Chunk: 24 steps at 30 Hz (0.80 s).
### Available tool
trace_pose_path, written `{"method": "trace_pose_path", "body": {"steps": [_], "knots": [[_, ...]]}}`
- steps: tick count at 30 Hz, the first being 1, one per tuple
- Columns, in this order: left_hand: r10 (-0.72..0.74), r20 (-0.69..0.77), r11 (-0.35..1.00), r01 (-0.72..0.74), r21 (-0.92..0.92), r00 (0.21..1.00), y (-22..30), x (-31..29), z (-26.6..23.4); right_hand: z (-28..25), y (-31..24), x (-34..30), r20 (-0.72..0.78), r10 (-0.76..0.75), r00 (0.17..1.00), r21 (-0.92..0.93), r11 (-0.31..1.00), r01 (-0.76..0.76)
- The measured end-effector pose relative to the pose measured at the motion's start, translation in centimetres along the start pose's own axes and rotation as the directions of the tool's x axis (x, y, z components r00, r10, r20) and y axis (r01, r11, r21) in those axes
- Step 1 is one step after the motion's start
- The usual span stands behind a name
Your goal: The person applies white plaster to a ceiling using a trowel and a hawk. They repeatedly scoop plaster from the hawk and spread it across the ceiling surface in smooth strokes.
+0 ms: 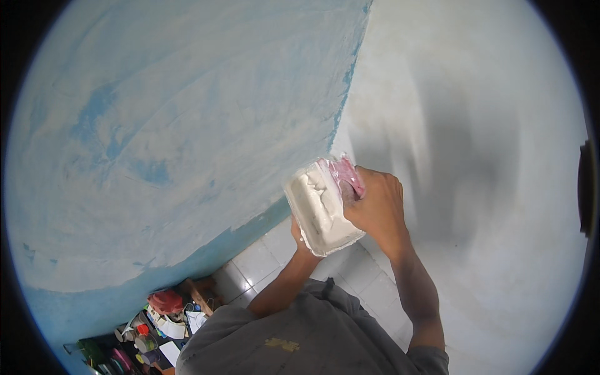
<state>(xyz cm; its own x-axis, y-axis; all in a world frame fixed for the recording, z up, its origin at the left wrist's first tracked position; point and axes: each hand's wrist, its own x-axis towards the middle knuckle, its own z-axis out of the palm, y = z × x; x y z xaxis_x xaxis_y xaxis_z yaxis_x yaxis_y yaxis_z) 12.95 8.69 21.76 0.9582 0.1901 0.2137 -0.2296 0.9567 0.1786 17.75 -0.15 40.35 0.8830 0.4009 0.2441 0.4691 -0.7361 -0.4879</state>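
A small rectangular tray [322, 249], its rim crusted with white, holds thick white putty [320, 201]. My left hand [298, 235] grips it from beneath, with most of the fingers hidden behind the tray. In my right hand [380, 203], closed around it, is a pink putty scraper [347, 175] smeared with white. The scraper lies against the tray's far right side, partly hidden by my fingers. Both hands are in front of the corner where two walls meet.
To the left stands a blue wall [156, 169] with uneven whitish coating; a white wall [500, 269] rises on the right. Below are pale floor tiles [250, 262]. A dark table at lower left bears cups, papers [170, 352] and a red bag [165, 302].
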Motion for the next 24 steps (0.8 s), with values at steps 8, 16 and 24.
{"method": "trace_pose_path", "body": {"steps": [8,16,24], "knots": [[-0.093,-0.106,0.991,0.082,-0.105,0.990,0.2,-0.5,2.3,2.6,0.9,-1.2,0.119,-0.012,0.993,-0.244,0.969,0.041],[-0.143,-0.022,0.943,0.129,-0.306,0.990,-0.7,-0.8,1.9,3.5,-0.2,-2.0,0.085,0.027,0.996,-0.065,0.998,-0.021],[-0.125,-0.042,0.971,0.114,-0.211,0.991,-0.6,-0.7,0.8,2.8,1.8,-1.2,0.019,0.004,1.000,0.021,1.000,-0.004]]}}
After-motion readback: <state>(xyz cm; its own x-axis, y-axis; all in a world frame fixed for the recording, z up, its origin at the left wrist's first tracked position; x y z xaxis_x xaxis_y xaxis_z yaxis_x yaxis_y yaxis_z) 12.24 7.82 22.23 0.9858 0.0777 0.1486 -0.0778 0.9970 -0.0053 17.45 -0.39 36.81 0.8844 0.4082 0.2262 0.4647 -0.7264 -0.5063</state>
